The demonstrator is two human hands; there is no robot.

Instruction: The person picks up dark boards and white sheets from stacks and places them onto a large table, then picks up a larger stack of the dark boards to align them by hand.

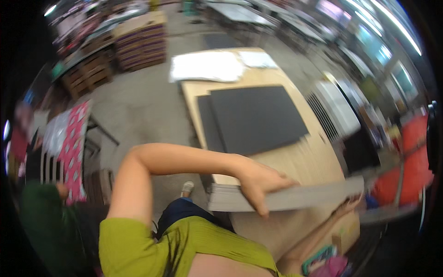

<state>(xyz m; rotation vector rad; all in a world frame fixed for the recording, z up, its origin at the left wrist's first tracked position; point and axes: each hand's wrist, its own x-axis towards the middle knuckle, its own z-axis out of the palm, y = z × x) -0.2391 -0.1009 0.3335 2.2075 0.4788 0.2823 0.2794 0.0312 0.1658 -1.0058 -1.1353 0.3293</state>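
A thick stack of grey board sheets [318, 195] stands on edge across the near part of the wooden table [318, 157]. My left hand [262, 181] grips the top of this stack toward its left end, thumb on the near side and fingers over the far side. At the right end, my right hand [347, 206] holds the stack's lower corner; its fingers are blurred and partly hidden. Beyond the stack, large dark grey sheets [258, 119] lie flat in a pile, with another dark sheet [210, 122] sticking out on the left.
White sheets [207, 67] cover the table's far end. A white slatted machine [333, 108] and red bags [413, 157] stand to the right. To the left are a pink patterned cloth [76, 152] and a person in a dark green sleeve [44, 221]. Stacked boxes [140, 44] stand farther back.
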